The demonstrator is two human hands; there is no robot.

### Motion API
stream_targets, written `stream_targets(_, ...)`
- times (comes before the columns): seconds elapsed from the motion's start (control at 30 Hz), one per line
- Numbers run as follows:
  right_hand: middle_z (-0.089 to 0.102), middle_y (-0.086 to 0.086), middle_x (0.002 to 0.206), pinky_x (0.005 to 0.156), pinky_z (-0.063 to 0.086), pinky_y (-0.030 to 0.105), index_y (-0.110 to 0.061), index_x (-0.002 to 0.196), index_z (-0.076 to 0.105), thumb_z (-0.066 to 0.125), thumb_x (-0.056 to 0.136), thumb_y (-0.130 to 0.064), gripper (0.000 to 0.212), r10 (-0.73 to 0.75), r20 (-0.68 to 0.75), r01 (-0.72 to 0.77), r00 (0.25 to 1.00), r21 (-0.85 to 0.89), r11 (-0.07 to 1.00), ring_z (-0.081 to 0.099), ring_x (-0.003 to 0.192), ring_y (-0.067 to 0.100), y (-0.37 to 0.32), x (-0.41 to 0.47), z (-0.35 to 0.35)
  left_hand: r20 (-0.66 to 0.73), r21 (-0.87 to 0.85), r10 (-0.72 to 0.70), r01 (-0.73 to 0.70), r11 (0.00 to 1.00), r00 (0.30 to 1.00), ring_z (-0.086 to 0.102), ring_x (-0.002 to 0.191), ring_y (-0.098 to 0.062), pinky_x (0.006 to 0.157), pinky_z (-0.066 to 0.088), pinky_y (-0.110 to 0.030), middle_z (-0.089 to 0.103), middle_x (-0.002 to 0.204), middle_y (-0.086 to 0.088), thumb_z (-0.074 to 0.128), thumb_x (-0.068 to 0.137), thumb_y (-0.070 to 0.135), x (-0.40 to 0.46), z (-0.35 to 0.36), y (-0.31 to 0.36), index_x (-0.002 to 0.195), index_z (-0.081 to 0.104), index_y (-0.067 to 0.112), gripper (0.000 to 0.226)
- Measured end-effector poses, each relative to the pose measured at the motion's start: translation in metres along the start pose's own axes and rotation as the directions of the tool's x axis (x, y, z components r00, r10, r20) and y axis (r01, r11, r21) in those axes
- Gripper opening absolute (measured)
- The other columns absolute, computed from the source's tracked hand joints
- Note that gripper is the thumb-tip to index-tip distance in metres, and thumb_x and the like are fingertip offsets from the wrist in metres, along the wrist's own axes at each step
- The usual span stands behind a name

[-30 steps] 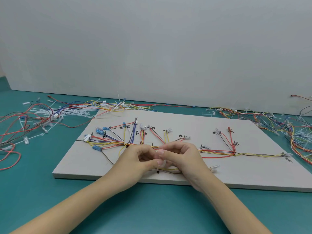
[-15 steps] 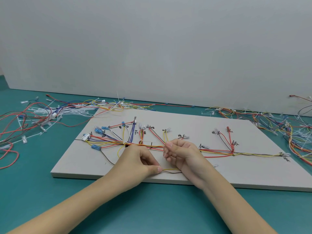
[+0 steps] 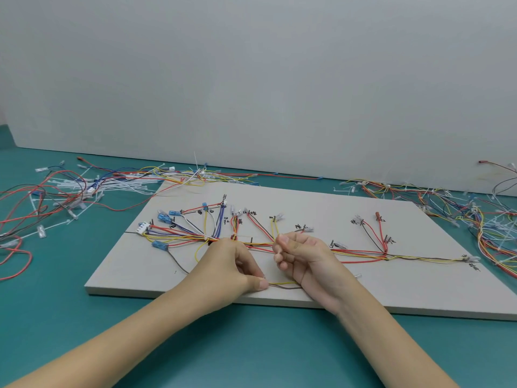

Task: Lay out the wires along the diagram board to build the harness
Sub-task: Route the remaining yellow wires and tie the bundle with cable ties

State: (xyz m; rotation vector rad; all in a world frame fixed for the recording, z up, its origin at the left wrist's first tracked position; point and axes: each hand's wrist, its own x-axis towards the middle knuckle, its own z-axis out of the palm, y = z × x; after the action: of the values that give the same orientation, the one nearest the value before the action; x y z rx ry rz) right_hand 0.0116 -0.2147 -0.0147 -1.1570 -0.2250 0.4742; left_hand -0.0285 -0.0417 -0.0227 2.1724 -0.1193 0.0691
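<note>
The diagram board [image 3: 335, 214] lies flat on the teal table [image 3: 70, 317], and most wires [image 3: 361, 252] already follow its drawn trunk and branches, so I judge the layout is far along. The left hand [image 3: 232, 264] pinches 2 loose wires [image 3: 282, 284], 1 yellow and 1 brown, near the front edge. The right hand [image 3: 305, 256] has curled fingers at the trunk, probably to hold the bundle steady; I cannot tell what it grips.
</note>
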Motion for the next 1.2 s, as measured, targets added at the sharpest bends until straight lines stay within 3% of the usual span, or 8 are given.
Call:
stream_targets(0.27, 0.07, 0.014, 0.09, 0.071, 0.058, 0.032, -0.006, 0.102, 0.067, 0.062, 0.081, -0.039, 0.039, 0.067, -0.091, -0.048, 0.994, 0.198, 0.979, 0.069, 0.081, 0.024, -0.004, 0.005, -0.003, 0.053, -0.075, 0.095, -0.091, 0.993, 0.994, 0.063, 0.066, 0.003, 0.063, 0.051, -0.014, 0.072, 0.075, 0.012, 0.083, 0.072, 0.036, 0.005, -0.031, 0.016, 0.078, 0.076, 0.026, 0.013)
stream_targets(0.37, 0.07, 0.015, 0.089, 0.067, 0.058, 0.031, -0.005, 0.098, 0.07, 0.062, 0.08, -0.032, 0.034, 0.078, -0.109, -0.05, 0.991, 0.237, 0.97, 0.069, 0.08, 0.025, -0.003, 0.006, -0.006, -0.307, -0.064, 0.142, -0.169, 0.983, 0.941, 0.057, 0.056, -0.011, 0.056, 0.048, -0.025, 0.065, 0.061, 0.001, 0.071, 0.085, 0.029, 0.03, -0.07, 0.003, 0.068, 0.071, 0.017, 0.022)
stream_targets(0.47, 0.069, 0.014, 0.084, 0.064, 0.057, 0.029, -0.007, 0.091, 0.073, 0.062, 0.078, -0.028, 0.027, 0.071, -0.114, -0.045, 0.991, 0.216, 0.975, 0.067, 0.075, 0.024, -0.001, 0.007, -0.006, -0.613, 0.264, 0.226, -0.074, 0.962, 0.757, 0.059, 0.077, -0.028, 0.073, 0.044, -0.034, 0.068, 0.081, -0.012, 0.059, 0.092, 0.017, 0.066, -0.111, -0.035, 0.081, 0.069, 0.007, 0.018)
stream_targets(0.6, 0.065, 0.012, 0.076, 0.06, 0.055, 0.027, -0.006, 0.091, 0.072, 0.063, 0.075, -0.024, 0.026, 0.059, -0.104, -0.038, 0.993, 0.19, 0.981, 0.065, 0.067, 0.021, -0.001, 0.007, -0.007, -0.512, 0.45, 0.054, 0.214, 0.867, 0.857, 0.053, 0.111, -0.041, 0.098, 0.042, -0.046, 0.061, 0.117, -0.027, 0.043, 0.098, 0.006, 0.109, -0.148, -0.104, 0.118, 0.062, -0.005, 0.03)
stream_targets(0.73, 0.062, 0.01, 0.071, 0.057, 0.053, 0.025, -0.006, 0.091, 0.069, 0.058, 0.079, -0.02, 0.021, 0.054, -0.095, -0.037, 0.994, 0.167, 0.985, 0.061, 0.062, 0.019, -0.001, 0.007, -0.006, -0.378, 0.555, -0.072, 0.288, 0.781, 0.923, 0.057, 0.101, -0.038, 0.087, 0.047, -0.044, 0.064, 0.11, -0.025, 0.039, 0.1, 0.014, 0.117, -0.161, -0.138, 0.106, 0.064, -0.002, 0.03)
stream_targets(0.83, 0.06, 0.01, 0.069, 0.055, 0.051, 0.025, -0.006, 0.089, 0.068, 0.055, 0.085, -0.017, 0.018, 0.049, -0.094, -0.033, 0.994, 0.161, 0.986, 0.059, 0.06, 0.019, -0.001, 0.007, -0.006, -0.401, 0.472, -0.126, 0.323, 0.821, 0.907, 0.055, 0.084, -0.034, 0.072, 0.043, -0.038, 0.065, 0.098, -0.027, 0.038, 0.101, 0.019, 0.116, -0.165, -0.143, 0.089, 0.061, -0.002, 0.033)
stream_targets(1.0, 0.059, 0.009, 0.067, 0.054, 0.05, 0.025, -0.005, 0.089, 0.067, 0.049, 0.09, -0.014, 0.02, 0.036, -0.094, -0.021, 0.995, 0.154, 0.988, 0.057, 0.058, 0.018, 0.0, 0.006, -0.006, -0.486, 0.334, -0.209, 0.401, 0.853, 0.849, 0.059, 0.09, -0.04, 0.071, 0.04, -0.038, 0.064, 0.096, -0.031, 0.043, 0.099, 0.011, 0.117, -0.176, -0.146, 0.089, 0.062, -0.009, 0.029)
stream_targets(1.2, 0.058, 0.009, 0.067, 0.055, 0.05, 0.025, -0.006, 0.087, 0.067, 0.049, 0.091, -0.012, 0.02, 0.032, -0.094, -0.019, 0.995, 0.138, 0.99, 0.056, 0.058, 0.018, 0.0, 0.006, -0.006, -0.433, 0.411, -0.267, 0.452, 0.791, 0.861, 0.058, 0.111, -0.037, 0.101, 0.045, -0.04, 0.069, 0.112, -0.02, 0.065, 0.083, -0.007, 0.12, -0.187, -0.143, 0.103, 0.075, 0.001, 0.023)
